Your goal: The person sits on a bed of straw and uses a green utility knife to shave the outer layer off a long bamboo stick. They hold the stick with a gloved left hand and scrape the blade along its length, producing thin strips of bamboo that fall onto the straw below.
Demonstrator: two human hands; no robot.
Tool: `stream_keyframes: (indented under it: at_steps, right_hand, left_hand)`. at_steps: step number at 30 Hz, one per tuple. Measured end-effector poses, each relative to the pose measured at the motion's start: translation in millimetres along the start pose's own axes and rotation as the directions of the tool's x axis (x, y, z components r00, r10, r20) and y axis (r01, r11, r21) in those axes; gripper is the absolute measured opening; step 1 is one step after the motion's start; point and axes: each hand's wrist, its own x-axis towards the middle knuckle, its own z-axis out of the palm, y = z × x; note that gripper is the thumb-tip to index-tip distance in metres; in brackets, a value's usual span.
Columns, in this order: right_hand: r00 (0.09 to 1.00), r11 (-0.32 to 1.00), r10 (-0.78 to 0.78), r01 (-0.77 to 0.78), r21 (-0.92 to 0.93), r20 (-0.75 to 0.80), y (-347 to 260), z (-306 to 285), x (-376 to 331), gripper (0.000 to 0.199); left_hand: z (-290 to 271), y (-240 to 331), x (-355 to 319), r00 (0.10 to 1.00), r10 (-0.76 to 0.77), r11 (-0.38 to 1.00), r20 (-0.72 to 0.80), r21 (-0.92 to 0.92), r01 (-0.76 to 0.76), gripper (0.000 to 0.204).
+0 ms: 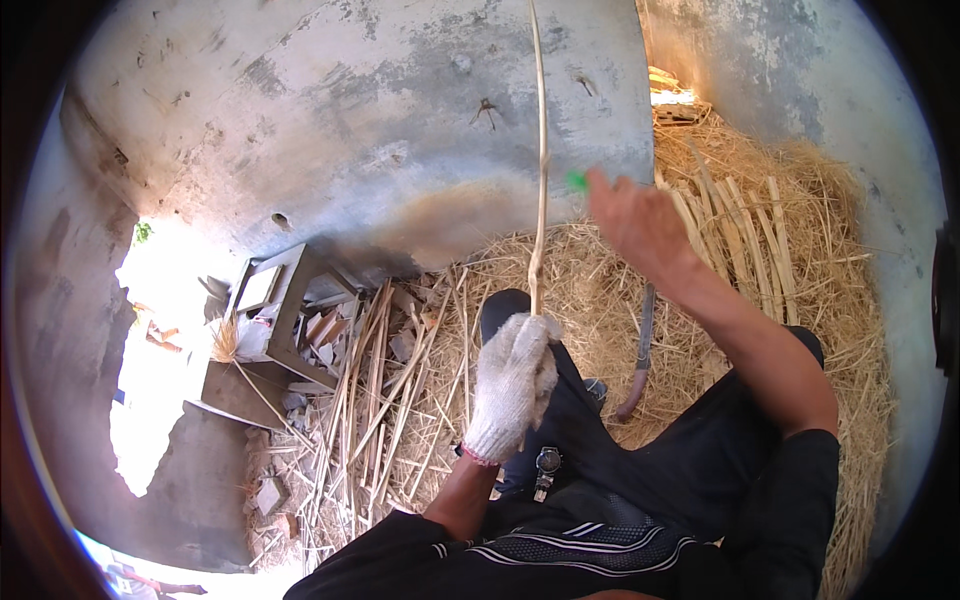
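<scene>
My left hand [512, 385], in a white knitted glove, is closed around the lower end of a long, thin, pale wooden stick [541, 190]. The stick stands nearly upright in view and runs up past the top edge. To its right, my bare right hand [640, 222] is raised and closed on a small bright green object [577, 181]. Motion blurs that object, so its kind is unclear. It appears apart from the stick. Below my right forearm, a long-bladed knife [640, 365] with a brown handle lies on the straw.
Straw and shavings [590, 290] cover the floor around my legs. Split wooden strips [740, 240] lie at the right, and long thin sticks [370, 370] at the left. A broken cabinet [285, 300] with rubble stands near a wall opening. A wristwatch [547, 462] shows by my lap.
</scene>
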Motion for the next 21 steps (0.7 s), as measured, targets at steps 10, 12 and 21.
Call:
stream_keyframes:
  at_steps: [10, 12, 21]
  right_hand:
    - [0.987, 0.897, -0.1, 0.144, 0.418, -0.126, 42.8, 1.7, 1.7, 0.015]
    - [0.948, 0.816, -0.261, 0.316, 0.485, -0.18, 15.2, -3.9, -3.1, 0.014]
    - [0.972, 0.942, -0.208, 0.229, 0.246, -0.107, 24.6, -11.3, -11.7, 0.013]
  left_hand:
    - [-16.3, -8.8, -12.2, 0.995, -0.073, 0.995, 0.065, -0.067, 0.077, 0.03]
    - [-17.6, -8.6, -9.8, 0.996, -0.076, 0.995, 0.042, -0.067, 0.078, 0.029]
    - [-10.1, -18.0, -9.5, 0.998, 0.041, 0.997, 0.055, 0.07, -0.045, 0.03]
